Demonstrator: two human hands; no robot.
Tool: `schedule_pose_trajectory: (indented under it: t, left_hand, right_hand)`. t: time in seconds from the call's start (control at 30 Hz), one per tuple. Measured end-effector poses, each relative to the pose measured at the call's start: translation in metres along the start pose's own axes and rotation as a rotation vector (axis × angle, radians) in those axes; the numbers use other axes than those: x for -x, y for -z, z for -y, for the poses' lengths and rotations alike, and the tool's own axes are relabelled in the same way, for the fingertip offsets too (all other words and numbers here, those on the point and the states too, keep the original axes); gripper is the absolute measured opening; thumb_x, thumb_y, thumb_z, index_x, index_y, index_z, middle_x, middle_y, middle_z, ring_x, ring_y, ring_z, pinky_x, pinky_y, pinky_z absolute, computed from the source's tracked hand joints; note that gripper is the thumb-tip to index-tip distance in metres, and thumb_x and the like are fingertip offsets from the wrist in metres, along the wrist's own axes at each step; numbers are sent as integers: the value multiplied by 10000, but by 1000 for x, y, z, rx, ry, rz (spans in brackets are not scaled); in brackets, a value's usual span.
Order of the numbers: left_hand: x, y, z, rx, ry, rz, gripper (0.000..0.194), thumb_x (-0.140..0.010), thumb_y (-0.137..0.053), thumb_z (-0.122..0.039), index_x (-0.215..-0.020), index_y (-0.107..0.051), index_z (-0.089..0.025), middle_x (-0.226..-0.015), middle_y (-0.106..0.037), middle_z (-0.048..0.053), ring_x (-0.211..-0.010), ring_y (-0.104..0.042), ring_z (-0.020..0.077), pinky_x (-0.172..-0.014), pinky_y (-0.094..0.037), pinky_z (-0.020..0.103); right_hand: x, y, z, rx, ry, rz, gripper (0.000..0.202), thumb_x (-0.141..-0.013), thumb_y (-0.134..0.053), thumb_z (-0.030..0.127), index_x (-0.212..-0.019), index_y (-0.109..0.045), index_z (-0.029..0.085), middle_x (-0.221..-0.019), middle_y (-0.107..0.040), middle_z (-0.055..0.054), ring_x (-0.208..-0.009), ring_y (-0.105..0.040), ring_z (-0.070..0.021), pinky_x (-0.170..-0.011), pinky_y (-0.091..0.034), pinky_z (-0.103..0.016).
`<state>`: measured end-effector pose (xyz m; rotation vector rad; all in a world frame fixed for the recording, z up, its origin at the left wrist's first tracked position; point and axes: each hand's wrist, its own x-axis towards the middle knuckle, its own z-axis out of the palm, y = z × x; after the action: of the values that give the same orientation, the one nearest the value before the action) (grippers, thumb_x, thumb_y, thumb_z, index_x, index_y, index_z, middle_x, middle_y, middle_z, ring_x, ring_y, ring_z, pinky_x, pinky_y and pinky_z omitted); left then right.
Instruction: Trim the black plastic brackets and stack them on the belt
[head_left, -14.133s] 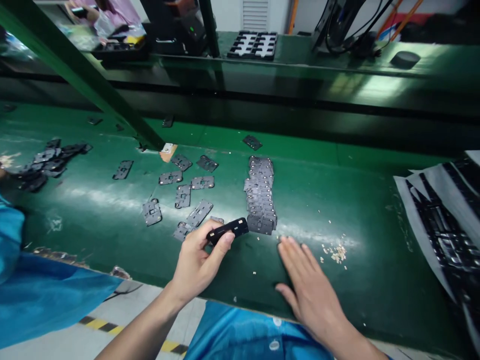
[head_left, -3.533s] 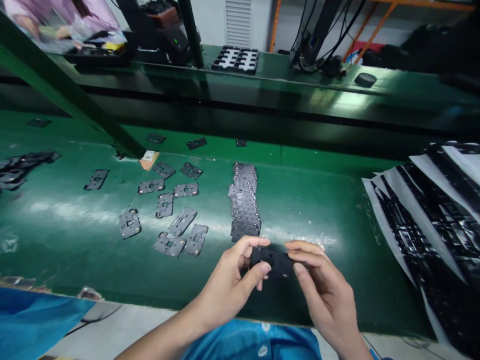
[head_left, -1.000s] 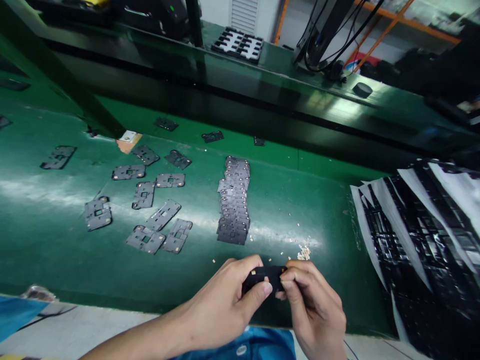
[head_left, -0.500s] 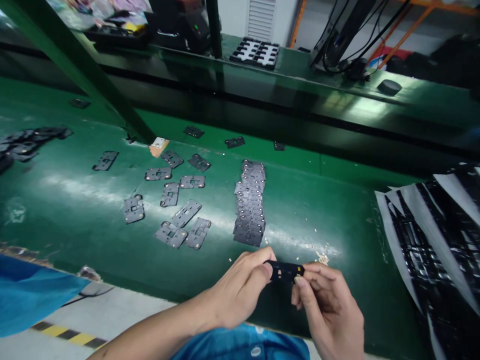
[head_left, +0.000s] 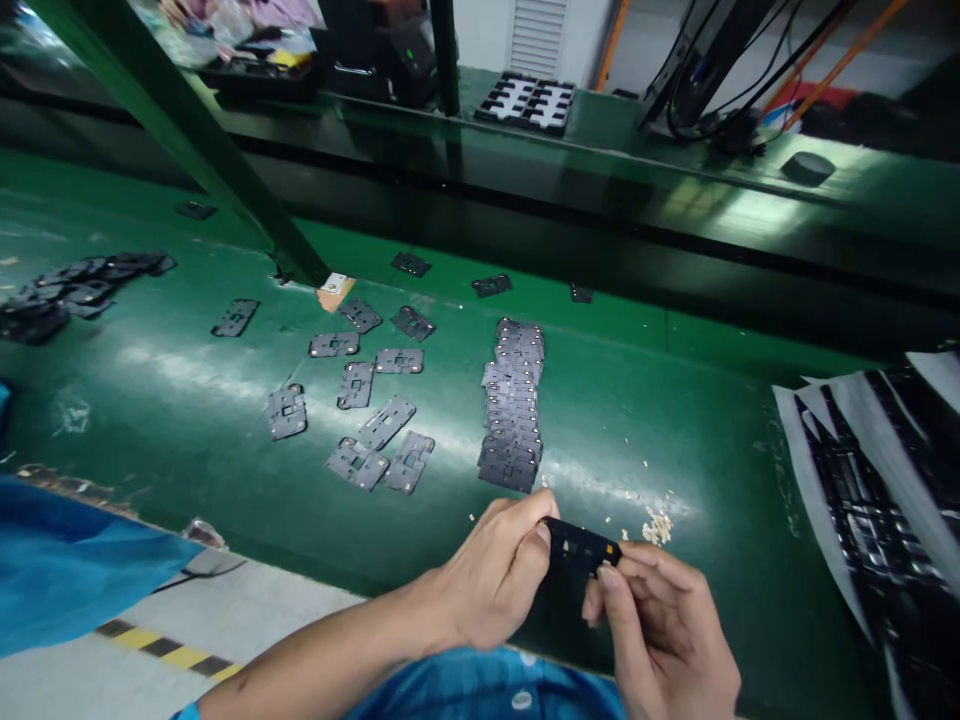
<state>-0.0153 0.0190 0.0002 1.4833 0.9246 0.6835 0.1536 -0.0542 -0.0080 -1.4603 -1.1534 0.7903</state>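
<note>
A small flat black plastic part [head_left: 581,546] with cut-outs and a yellow spot is held between my two hands, above the front edge of the green bench. My left hand [head_left: 501,570] pinches its left end between thumb and fingers. At its right end, my right hand [head_left: 660,620] has thumb and forefinger closed on the corner; whether a smaller piece is between them I cannot make out. Just beyond my hands lies an overlapping column of similar black parts [head_left: 511,405]. Several loose ones, such as one black plate [head_left: 357,464], are scattered to the left.
Tiny pale chips [head_left: 657,527] lie heaped beyond my right hand. White-backed sheets with black strips [head_left: 847,500] fill the right side. A pile of black parts [head_left: 82,290] is at far left. A slanted green post [head_left: 217,170] meets the bench [head_left: 675,420].
The view has shifted slightly, so the bench items appear further right. The black part is tilted more, its right end lower, and both hands still hold it.
</note>
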Motion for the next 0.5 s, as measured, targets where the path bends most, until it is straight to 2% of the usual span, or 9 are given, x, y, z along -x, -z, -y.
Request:
schedule_pose_trajectory:
  t: [0.27,0.4,0.5]
  left_hand:
    - [-5,-1,-3,-46,50,102,145,-939,-409,-115,-876,-402,-245,-702,-450,-59,-649,-449,158,-671,-348,302]
    - [-4,-4,-1,-139,112,211,186,-886,-494,-92,-993,-471,-243,-811,-529,-38,-756,-531,175,-699,-403,281]
    - [-4,-5,1,-262,112,212,119,-927,-555,-153,-1015,-517,-224,-935,-571,7,-861,-560,198,-783,-441,305]
  right_hand:
    - [-15,11,-6,13,40,56,154,-1031,-681,221,-1182,-651,214,-707,-722,13,-542,-709,-141,-532,-626,-239]
    - [-24,20,-7,53,72,-23,180,-1024,-680,204,-1204,-686,206,-755,-725,6,-549,-702,-123,-534,-620,-218]
    - [-28,24,-9,71,110,-52,225,-1034,-651,183,-1250,-711,204,-764,-699,10,-560,-689,-110,-542,-607,-209]
